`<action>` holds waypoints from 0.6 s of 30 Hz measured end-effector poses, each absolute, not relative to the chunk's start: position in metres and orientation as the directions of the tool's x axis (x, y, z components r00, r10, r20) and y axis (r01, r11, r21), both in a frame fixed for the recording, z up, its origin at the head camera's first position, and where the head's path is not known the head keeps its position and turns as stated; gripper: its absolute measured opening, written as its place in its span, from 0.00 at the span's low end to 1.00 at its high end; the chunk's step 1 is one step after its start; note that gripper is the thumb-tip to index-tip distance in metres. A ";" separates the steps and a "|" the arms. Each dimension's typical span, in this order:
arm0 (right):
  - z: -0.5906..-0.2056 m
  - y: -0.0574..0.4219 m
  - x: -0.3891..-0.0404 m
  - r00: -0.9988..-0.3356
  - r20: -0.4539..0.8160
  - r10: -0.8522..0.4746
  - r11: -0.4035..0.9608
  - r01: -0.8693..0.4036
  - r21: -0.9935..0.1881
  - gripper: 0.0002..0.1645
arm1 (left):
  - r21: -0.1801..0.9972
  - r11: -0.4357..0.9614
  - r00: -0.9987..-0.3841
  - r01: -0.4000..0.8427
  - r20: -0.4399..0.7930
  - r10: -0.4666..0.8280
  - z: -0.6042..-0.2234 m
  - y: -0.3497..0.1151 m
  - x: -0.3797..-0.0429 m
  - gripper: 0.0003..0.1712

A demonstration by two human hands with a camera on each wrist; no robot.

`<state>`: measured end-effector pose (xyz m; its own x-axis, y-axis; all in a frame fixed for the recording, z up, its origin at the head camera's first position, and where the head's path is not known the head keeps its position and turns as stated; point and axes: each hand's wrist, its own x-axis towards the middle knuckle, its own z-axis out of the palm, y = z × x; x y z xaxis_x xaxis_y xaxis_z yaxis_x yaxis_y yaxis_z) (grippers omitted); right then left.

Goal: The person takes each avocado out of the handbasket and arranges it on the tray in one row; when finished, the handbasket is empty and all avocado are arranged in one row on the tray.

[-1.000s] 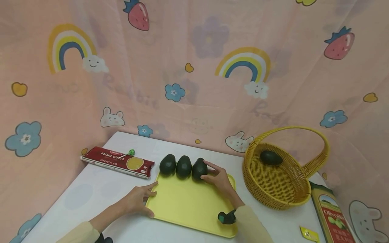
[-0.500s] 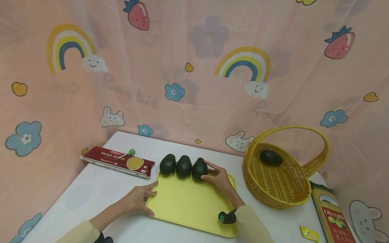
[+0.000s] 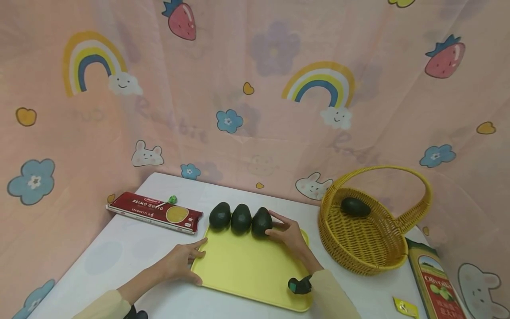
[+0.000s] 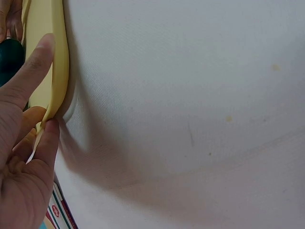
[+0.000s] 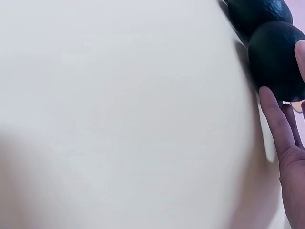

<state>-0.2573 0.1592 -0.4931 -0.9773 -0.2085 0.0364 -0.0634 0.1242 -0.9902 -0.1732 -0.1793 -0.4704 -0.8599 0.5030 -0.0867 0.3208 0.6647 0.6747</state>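
Three dark green avocados stand in a row along the far edge of a yellow tray [image 3: 251, 270]: a left one [image 3: 220, 216], a middle one [image 3: 241, 219] and a right one [image 3: 260, 222]. My right hand [image 3: 288, 237] holds the right avocado from its right side, thumb in front and a finger behind. In the right wrist view, the fingertips lie against this avocado [image 5: 276, 59]. My left hand [image 3: 179, 263] grips the tray's left edge. In the left wrist view, the thumb stretches over the tray rim [image 4: 59, 62] and fingers bend around its corner.
To the right stands a yellow wicker basket [image 3: 334, 248] with a tall handle and one avocado [image 3: 355, 207] inside. A red spaghetti pack [image 3: 153, 212] with a green lollipop [image 3: 172, 200] lies at left. A yellow sachet [image 3: 405, 307] and an olive oil pack [image 3: 436, 283] are at right.
The right hand has shifted very slightly to the right, its fingers a touch farther off the front of the avocado. The left hand, tray and avocados stay in place.
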 end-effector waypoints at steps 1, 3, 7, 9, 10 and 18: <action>-0.493 0.160 -0.257 -0.976 0.038 -0.216 0.116 -0.064 -0.991 0.38 | 0.674 0.667 -0.861 0.317 -0.090 0.500 -0.471 -0.179 -0.174 0.43; -0.493 0.163 -0.257 -0.972 0.041 -0.232 0.090 -0.063 -0.994 0.39 | 0.674 0.672 -0.865 0.308 -0.096 0.493 -0.471 -0.178 -0.174 0.43; -0.493 0.168 -0.257 -0.969 0.048 -0.241 0.042 -0.060 -0.997 0.39 | 0.679 0.669 -0.865 0.302 -0.098 0.491 -0.471 -0.177 -0.174 0.43; -0.493 0.171 -0.256 -0.972 0.045 -0.231 0.028 -0.053 -0.998 0.39 | 0.678 0.668 -0.865 0.307 -0.095 0.493 -0.470 -0.176 -0.173 0.43; -0.493 0.173 -0.256 -0.973 0.046 -0.227 0.023 -0.053 -0.998 0.39 | 0.678 0.668 -0.864 0.308 -0.095 0.494 -0.469 -0.176 -0.173 0.43; -0.489 0.187 -0.252 -0.974 0.021 -0.226 -0.024 -0.016 -1.000 0.37 | 0.683 0.668 -0.867 0.297 -0.101 0.488 -0.467 -0.176 -0.172 0.43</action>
<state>-0.2523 0.1871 -0.4889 -0.9739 -0.2261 0.0206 -0.0155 -0.0245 -0.9996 -0.1718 -0.1760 -0.4671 -0.8672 0.4877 -0.1005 0.2966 0.6679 0.6826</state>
